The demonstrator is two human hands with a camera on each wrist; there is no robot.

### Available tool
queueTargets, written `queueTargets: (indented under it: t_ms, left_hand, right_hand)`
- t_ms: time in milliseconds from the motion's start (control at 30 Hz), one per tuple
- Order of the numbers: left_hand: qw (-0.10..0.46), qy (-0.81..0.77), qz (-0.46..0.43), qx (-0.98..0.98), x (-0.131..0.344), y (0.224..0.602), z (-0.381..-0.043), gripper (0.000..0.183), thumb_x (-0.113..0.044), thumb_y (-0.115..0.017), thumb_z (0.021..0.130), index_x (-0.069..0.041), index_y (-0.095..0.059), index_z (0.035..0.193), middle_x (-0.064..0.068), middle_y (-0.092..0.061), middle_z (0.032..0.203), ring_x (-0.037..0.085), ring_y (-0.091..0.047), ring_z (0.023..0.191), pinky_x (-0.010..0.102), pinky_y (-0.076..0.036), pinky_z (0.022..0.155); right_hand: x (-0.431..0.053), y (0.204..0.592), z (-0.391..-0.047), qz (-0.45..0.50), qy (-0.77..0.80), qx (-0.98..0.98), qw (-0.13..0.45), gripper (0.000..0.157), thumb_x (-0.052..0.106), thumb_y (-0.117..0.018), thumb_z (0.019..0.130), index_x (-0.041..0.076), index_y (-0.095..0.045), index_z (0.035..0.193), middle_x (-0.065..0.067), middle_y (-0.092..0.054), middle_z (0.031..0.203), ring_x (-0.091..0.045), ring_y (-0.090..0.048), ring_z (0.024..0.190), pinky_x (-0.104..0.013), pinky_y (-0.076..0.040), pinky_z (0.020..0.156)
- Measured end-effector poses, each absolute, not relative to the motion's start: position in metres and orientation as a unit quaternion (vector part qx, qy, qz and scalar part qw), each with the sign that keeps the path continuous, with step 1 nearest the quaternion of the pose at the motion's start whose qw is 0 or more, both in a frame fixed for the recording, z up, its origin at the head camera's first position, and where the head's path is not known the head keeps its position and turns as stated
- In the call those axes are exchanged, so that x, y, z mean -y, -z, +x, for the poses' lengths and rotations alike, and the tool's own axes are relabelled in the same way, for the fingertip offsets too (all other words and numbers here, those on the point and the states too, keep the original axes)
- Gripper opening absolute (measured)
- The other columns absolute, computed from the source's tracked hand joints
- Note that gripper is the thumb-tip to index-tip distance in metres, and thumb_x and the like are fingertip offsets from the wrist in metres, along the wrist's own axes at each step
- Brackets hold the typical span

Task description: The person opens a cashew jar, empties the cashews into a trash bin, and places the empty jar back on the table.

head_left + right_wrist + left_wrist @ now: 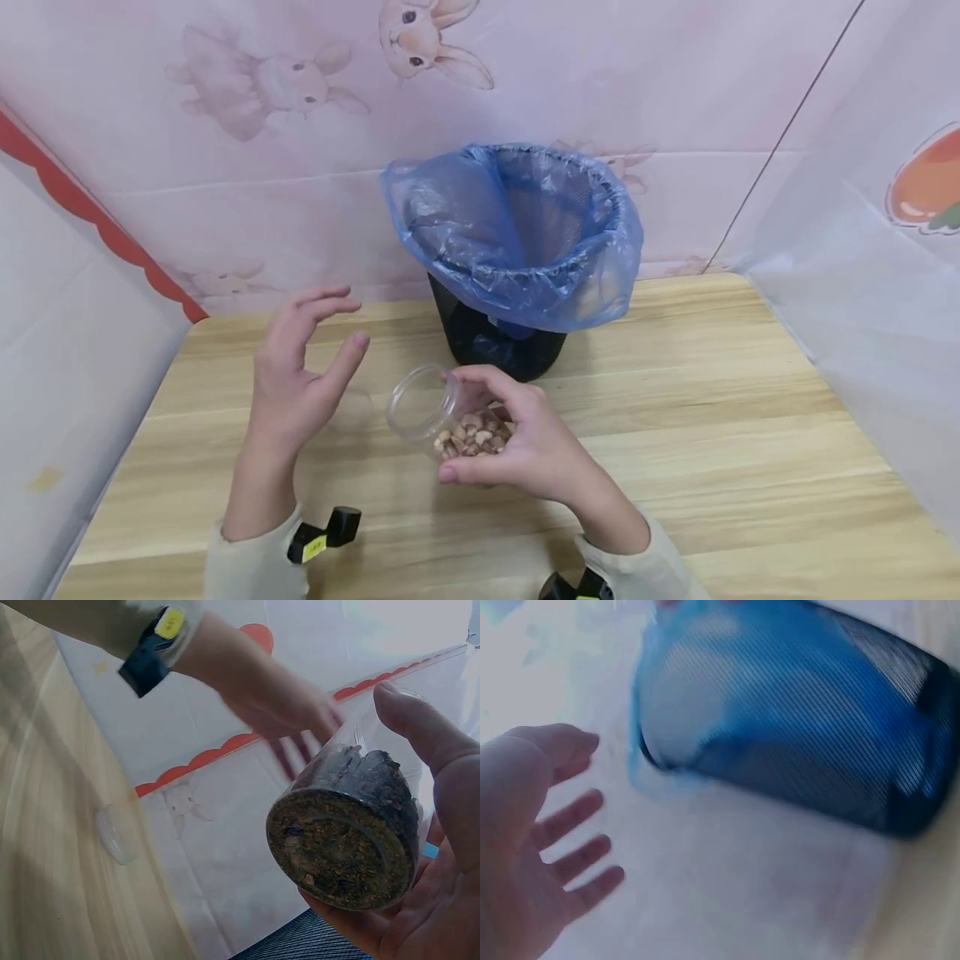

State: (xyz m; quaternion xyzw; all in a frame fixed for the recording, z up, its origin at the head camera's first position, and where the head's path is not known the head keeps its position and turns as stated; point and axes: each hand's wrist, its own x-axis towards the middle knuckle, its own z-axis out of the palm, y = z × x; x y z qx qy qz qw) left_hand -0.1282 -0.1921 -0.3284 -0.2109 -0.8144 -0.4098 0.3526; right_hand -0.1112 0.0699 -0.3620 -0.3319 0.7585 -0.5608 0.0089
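My right hand [528, 442] grips a clear plastic jar [341, 844] around its side, thumb on one side and fingers on the other. Tilted in the head view, the jar has its round open mouth toward the left. Small brown and pale dried pieces [474, 435] lie inside, and dark crumbs show through the base in the right wrist view. To the left of the jar my left hand [296, 375] is raised above the table, fingers spread and holding nothing. A clear round lid [116, 834] rests on the table, partly behind the left hand in the head view.
Behind the hands stands a black mesh bin [498, 342] on the wooden table [712, 417]. A blue plastic bag [450, 221] lines it and folds over its rim. Printed wall sheets [300, 167] rise along the back and sides.
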Motion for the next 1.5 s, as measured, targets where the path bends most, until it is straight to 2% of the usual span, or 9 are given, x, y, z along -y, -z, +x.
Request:
queueTargets:
  t_ms: [133, 300, 467, 600, 833, 1000, 1267, 1400, 1500]
  left_hand:
    - [0.403, 0.413, -0.268, 0.772, 0.168, 0.294, -0.131, 0.032, -0.016, -0.065, 0.091, 0.01, -0.065, 0.11, 0.031, -0.061, 0.12, 0.044, -0.055, 0.116, 0.031, -0.039, 0.106]
    - [0.425, 0.426, -0.294, 0.743, 0.154, 0.275, -0.154, 0.053, -0.044, -0.056, 0.099, 0.007, -0.066, 0.109, 0.027, -0.06, 0.127, 0.039, -0.053, 0.123, 0.04, -0.038, 0.107]
    - [0.351, 0.417, -0.321, 0.775, 0.15, 0.275, -0.197, 0.067, -0.06, -0.046, 0.099, -0.003, -0.059, 0.133, 0.016, -0.042, 0.154, 0.028, -0.034, 0.145, 0.048, -0.025, 0.118]
    - [0.272, 0.419, -0.298, 0.813, 0.148, 0.292, -0.216, 0.078, -0.07, -0.042, 0.095, -0.011, -0.05, 0.145, 0.012, -0.029, 0.162, 0.023, -0.022, 0.151, 0.052, -0.019, 0.12]
    - [0.265, 0.462, -0.279, 0.799, 0.133, 0.31, -0.205, 0.082, -0.068, -0.049, 0.094, -0.002, -0.05, 0.142, 0.026, -0.012, 0.163, 0.038, -0.011, 0.152, 0.06, -0.013, 0.119]
    - [0.265, 0.499, -0.263, 0.782, 0.118, 0.312, -0.194, 0.081, -0.064, -0.055, 0.093, 0.0, -0.047, 0.142, 0.025, 0.002, 0.165, 0.038, 0.0, 0.153, 0.058, -0.01, 0.12]
    - [0.308, 0.495, -0.242, 0.775, 0.113, 0.338, -0.205, 0.057, -0.038, -0.068, 0.094, -0.008, -0.05, 0.139, 0.023, -0.007, 0.165, 0.032, -0.006, 0.154, 0.061, -0.019, 0.117]
    - [0.322, 0.45, -0.244, 0.796, 0.12, 0.345, -0.215, 0.057, -0.048, -0.066, 0.093, -0.019, -0.052, 0.139, 0.018, -0.005, 0.166, 0.028, -0.006, 0.154, 0.063, -0.025, 0.115]
    - [0.354, 0.393, -0.257, 0.809, 0.128, 0.341, -0.218, 0.063, -0.062, -0.059, 0.091, -0.022, -0.055, 0.139, 0.017, -0.006, 0.166, 0.033, -0.002, 0.154, 0.064, -0.018, 0.117]
  right_hand:
    - [-0.071, 0.359, -0.111, -0.329, 0.565, -0.757, 0.009, 0.078, 0.027, -0.094, 0.065, 0.023, -0.057, 0.134, 0.006, -0.069, 0.112, -0.013, -0.064, 0.1, -0.037, -0.056, 0.086]
    - [-0.073, 0.356, -0.109, -0.334, 0.565, -0.755, 0.003, 0.078, 0.027, -0.095, 0.065, 0.022, -0.058, 0.133, 0.006, -0.068, 0.109, -0.013, -0.065, 0.098, -0.033, -0.056, 0.084]
    - [-0.074, 0.354, -0.109, -0.34, 0.567, -0.75, -0.009, 0.079, 0.027, -0.095, 0.064, 0.023, -0.057, 0.134, 0.005, -0.068, 0.107, -0.013, -0.065, 0.097, -0.033, -0.056, 0.083]
    - [-0.076, 0.353, -0.108, -0.339, 0.568, -0.75, -0.01, 0.08, 0.027, -0.095, 0.063, 0.023, -0.058, 0.133, 0.005, -0.068, 0.106, -0.013, -0.065, 0.096, -0.033, -0.057, 0.082]
    - [-0.079, 0.349, -0.108, -0.334, 0.563, -0.756, -0.014, 0.081, 0.027, -0.095, 0.063, 0.025, -0.057, 0.134, 0.006, -0.068, 0.11, -0.012, -0.065, 0.096, -0.033, -0.057, 0.081]
    - [-0.08, 0.348, -0.108, -0.335, 0.559, -0.758, -0.02, 0.082, 0.026, -0.095, 0.062, 0.023, -0.057, 0.134, 0.006, -0.068, 0.112, -0.012, -0.064, 0.097, -0.033, -0.057, 0.081]
    - [-0.085, 0.345, -0.108, -0.325, 0.556, -0.765, -0.028, 0.084, 0.024, -0.095, 0.062, 0.023, -0.055, 0.137, 0.005, -0.067, 0.118, -0.012, -0.063, 0.104, -0.033, -0.056, 0.085]
    - [-0.085, 0.344, -0.108, -0.318, 0.563, -0.761, -0.047, 0.084, 0.021, -0.095, 0.061, 0.02, -0.055, 0.135, 0.003, -0.066, 0.126, -0.015, -0.063, 0.107, -0.034, -0.056, 0.085]
    - [-0.086, 0.342, -0.111, -0.316, 0.574, -0.752, -0.065, 0.084, 0.018, -0.095, 0.061, 0.017, -0.055, 0.135, 0.001, -0.067, 0.125, -0.018, -0.065, 0.109, -0.036, -0.055, 0.084]
